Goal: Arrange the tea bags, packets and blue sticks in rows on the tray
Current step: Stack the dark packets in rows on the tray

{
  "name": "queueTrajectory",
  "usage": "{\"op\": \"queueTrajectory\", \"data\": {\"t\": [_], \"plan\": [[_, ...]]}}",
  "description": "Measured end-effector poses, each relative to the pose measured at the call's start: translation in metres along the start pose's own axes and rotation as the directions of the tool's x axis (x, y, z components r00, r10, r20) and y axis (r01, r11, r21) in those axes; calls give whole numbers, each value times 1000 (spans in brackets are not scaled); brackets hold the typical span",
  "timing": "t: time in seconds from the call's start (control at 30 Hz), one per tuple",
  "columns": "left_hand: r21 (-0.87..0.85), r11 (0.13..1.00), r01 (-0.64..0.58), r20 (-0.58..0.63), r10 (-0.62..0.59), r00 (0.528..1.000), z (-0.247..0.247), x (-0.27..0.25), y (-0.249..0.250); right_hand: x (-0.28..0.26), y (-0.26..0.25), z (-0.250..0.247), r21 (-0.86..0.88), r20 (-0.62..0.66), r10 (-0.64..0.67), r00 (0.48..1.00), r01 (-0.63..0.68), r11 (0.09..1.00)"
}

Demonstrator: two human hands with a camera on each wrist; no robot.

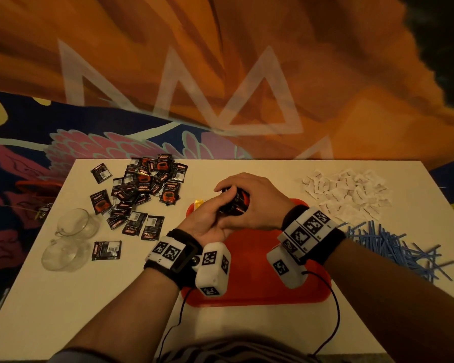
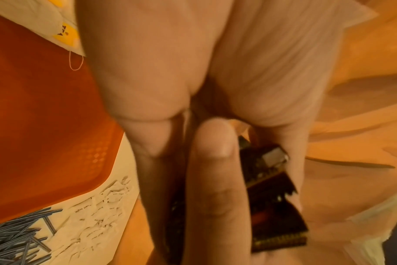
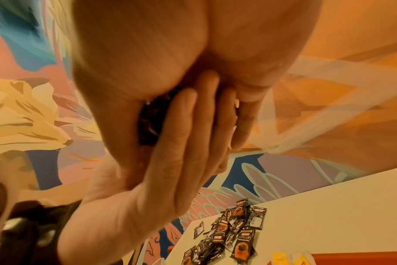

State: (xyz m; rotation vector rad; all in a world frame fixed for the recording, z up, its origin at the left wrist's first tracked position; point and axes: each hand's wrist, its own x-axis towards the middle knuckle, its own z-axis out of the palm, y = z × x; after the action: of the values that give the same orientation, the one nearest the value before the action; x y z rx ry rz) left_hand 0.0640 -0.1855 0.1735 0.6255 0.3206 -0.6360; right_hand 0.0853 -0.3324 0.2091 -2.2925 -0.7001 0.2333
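Both hands meet above the far part of the red tray (image 1: 260, 271). Between them is a small stack of black coffee packets (image 1: 235, 203). My left hand (image 1: 210, 218) lies palm up under the stack and holds it from below and the left. My right hand (image 1: 249, 189) curls over it from above. The left wrist view shows the held packets (image 2: 277, 206) against my fingers; the right wrist view shows only a dark edge of the held packets (image 3: 152, 122). A yellow tea bag tag (image 1: 199, 203) lies at the tray's far left corner. Most of the stack is hidden by my hands.
A loose pile of black packets (image 1: 147, 184) covers the table's far left. White sachets (image 1: 349, 195) are heaped at the far right, with blue sticks (image 1: 393, 247) in front of them. Two glass cups (image 1: 74, 224) stand at the left edge.
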Motion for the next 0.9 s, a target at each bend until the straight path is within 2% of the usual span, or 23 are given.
{"op": "queueTrajectory", "data": {"t": [0.1,0.2,0.27,0.33,0.37,0.43,0.47,0.53,0.6,0.67,0.77,0.9], "plan": [[55,998,28,42,-30,999,-2,-2,3,-3,-3,2,-2,27,49,998,-49,999],[80,996,49,87,-56,995,-3,0,6,-2,-3,6,-126,93,69,993,-57,990],[123,989,80,91,-91,992,-3,1,8,1,1,6,-217,131,75,989,-46,975],[155,980,127,65,-139,988,-3,1,9,0,5,3,-219,201,85,976,-40,975],[166,975,147,47,-157,986,-2,0,9,-2,7,1,-172,214,74,974,-37,984],[170,975,141,5,-143,990,-2,0,10,-6,13,-2,33,136,65,989,-70,997],[187,975,116,-30,-112,993,-3,1,10,-7,14,-3,161,63,94,994,-103,982],[273,958,84,-95,-60,994,-7,3,9,-8,18,-1,348,-48,246,968,-214,913],[347,936,54,-156,1,988,-13,6,9,-9,27,6,388,-53,410,910,-360,848],[388,922,18,-177,56,983,-16,9,9,-10,35,16,465,-20,491,871,-426,776],[450,893,-15,-169,101,980,-22,12,7,-11,37,26,642,-24,545,838,-405,651],[513,856,-63,-189,184,964,-24,17,5,-9,34,33,663,-71,577,814,-393,637]]}}
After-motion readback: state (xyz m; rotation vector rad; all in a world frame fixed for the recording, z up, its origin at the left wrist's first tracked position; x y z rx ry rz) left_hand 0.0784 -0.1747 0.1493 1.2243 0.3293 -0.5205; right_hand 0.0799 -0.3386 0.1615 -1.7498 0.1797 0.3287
